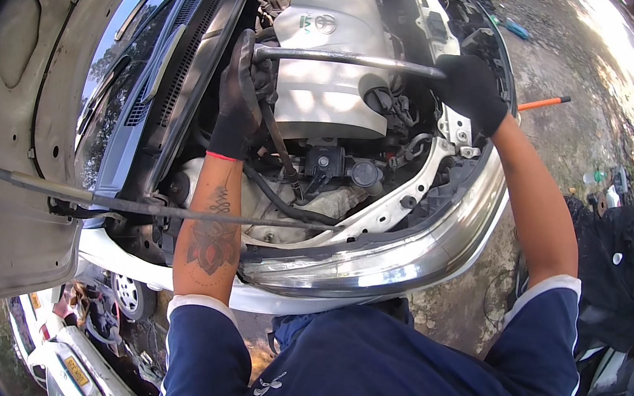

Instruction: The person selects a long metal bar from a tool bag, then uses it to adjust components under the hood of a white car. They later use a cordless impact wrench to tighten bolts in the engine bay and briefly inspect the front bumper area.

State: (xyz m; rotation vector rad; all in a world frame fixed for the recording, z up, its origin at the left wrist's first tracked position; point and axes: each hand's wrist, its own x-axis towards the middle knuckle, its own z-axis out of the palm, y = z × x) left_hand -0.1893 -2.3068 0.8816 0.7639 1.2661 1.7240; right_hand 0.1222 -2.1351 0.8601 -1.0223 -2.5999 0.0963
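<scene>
Blue shirt (375, 371) nearest the lens. Right hand (469, 90), gloved: grip clamped round one end of the metal bar (350, 59). Bar runs left from that grip, across above the engine cover (324, 108), other end right at the left hand (240, 97). Left grip looks to be touching there, fingers pointing up; can't tell if it's closed on the bar. Dark rod (277, 136) slants down and right from just below the left grip; can't tell if it joins the bar. My read: bar's a lever. Brace the left end so it stays seated, pull smooth and level from the right grip, no jerking. If it slips, right knuckles could hit the white frame (387, 221).
</scene>
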